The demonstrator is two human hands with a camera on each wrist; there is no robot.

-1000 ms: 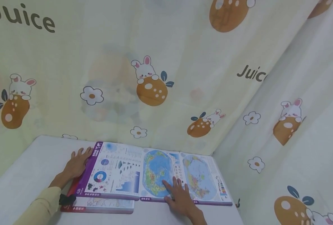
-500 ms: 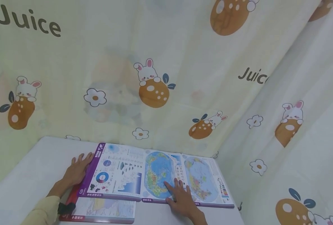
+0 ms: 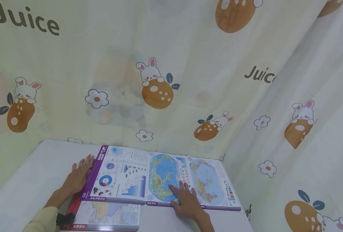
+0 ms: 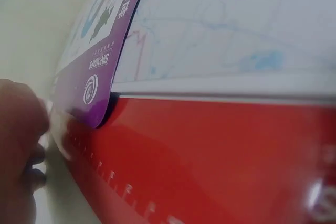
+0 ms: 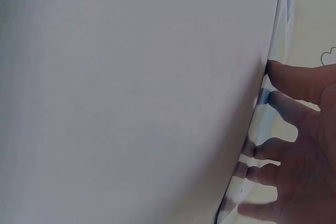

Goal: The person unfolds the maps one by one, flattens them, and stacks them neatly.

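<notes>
- The purple-edged map sheet [image 3: 159, 175] lies unfolded in three panels across the white table [image 3: 29, 174], running from the left-hand chart panel to the world maps on the right, close to the curtain [image 3: 171, 64] behind
- It partly overlaps a second, red-edged map sheet [image 3: 101, 216] nearer the person; the left wrist view shows the purple corner riding on top of the red border
- Both look glossy and laminated, so I'd judge them light, thin and a bit slippery, springy enough to lift at the folds unless pressed down; the purple edge shows a slight curve up close
- The best places to take hold look like the outer edges or a corner, since the flat middle offers nothing to pinch
- The left hand [image 3: 79, 175] lies flat with fingers spread and fairly straight, on the table right at the sheet's left purple edge, fingertips touching or just under it; I can't tell which
- The right hand [image 3: 187, 201] rests palm down on the middle panel near its front edge, fingers [image 5: 294, 80] fanned out and nearly straight, pressing on the sheet and gripping nothing
- A yellow sleeve [image 3: 42, 220] covers the left forearm
</notes>
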